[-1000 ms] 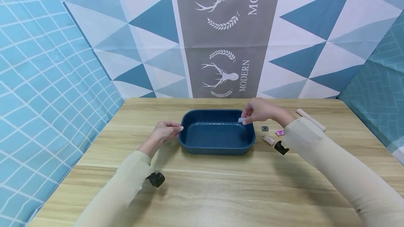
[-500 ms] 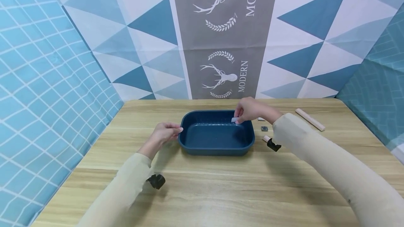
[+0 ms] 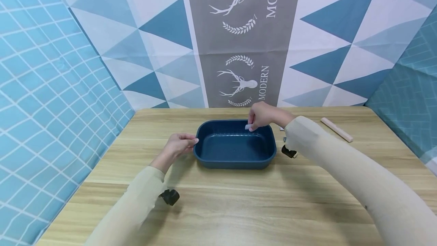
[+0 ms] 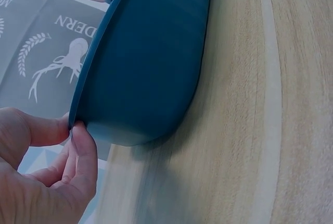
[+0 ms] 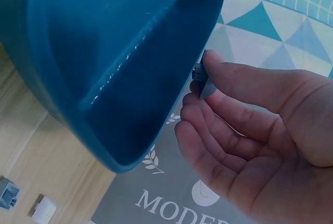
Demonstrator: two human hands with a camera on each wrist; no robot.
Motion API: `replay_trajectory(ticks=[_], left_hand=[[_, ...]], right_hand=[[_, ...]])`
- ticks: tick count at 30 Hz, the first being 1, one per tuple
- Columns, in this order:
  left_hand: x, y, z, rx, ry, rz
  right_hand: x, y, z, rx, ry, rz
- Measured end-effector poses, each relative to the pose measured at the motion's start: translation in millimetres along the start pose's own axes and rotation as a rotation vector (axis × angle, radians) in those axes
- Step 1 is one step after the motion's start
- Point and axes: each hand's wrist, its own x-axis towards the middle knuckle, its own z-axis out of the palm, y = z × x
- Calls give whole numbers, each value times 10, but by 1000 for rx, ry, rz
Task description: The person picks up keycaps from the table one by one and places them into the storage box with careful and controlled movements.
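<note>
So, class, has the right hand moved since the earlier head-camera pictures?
Yes: judged against the grey wall panel, the right hand has shifted towards the person's left.

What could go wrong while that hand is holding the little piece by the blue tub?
The right hand pinches the little piece with its fingertips, so it might slip and drop. The left hand grips the edge of the blue tub, so a hard tug might slide or tip it. The right sleeve looks close to small pieces beside the tub, so it might knock them.
</note>
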Motion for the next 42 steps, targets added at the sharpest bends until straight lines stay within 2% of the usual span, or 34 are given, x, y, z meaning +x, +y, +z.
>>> replay_trajectory(ticks=[15,25,42], left_hand=[[-5,9,-1,31,-2,0],[15,9,8,63,11,-19],[22,20,11,59,19,-21]], right_hand=[[153,-114,72,-66,-94,32],[220,-148,88,-61,-127,52],[349,-298,142,-91,-116,56]])
